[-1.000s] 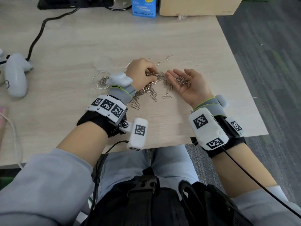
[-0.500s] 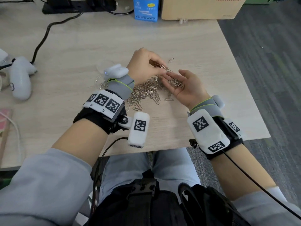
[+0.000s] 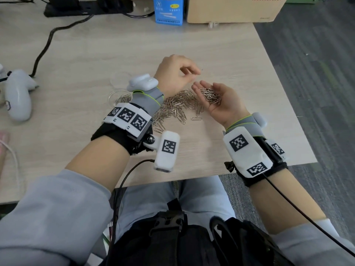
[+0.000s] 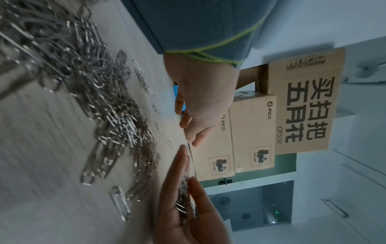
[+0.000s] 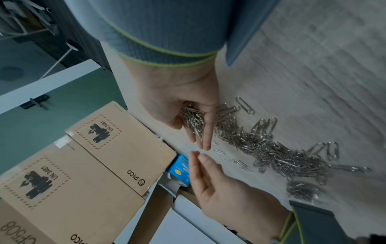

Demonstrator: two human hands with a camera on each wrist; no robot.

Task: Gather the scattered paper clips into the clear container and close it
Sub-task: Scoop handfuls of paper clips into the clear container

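Note:
A heap of silver paper clips (image 3: 176,106) lies on the wooden table between my hands, also seen in the wrist views (image 4: 100,99) (image 5: 271,151). My right hand (image 3: 203,89) is palm up just above the heap's right end, cupping a small bunch of clips (image 3: 210,95) (image 5: 194,118). My left hand (image 3: 189,73) hovers just beyond it, fingers relaxed and empty, tips close to the right fingertips (image 5: 205,145). The round clear container (image 3: 113,95) stands left of the heap with some clips inside, partly hidden by my left wrist. Its clear lid (image 3: 122,77) lies just behind it.
One loose clip (image 3: 196,118) lies at the heap's near side. A white controller (image 3: 18,95) and a black cable (image 3: 48,39) are at the left. A blue box (image 3: 169,10) and a cardboard box (image 3: 230,8) stand at the back. The table edge (image 3: 278,89) runs close on the right.
My left hand lifted a pinch of clips off the heap, brought it over the right palm and let go. The right palm now carries more clips and sits slightly higher.

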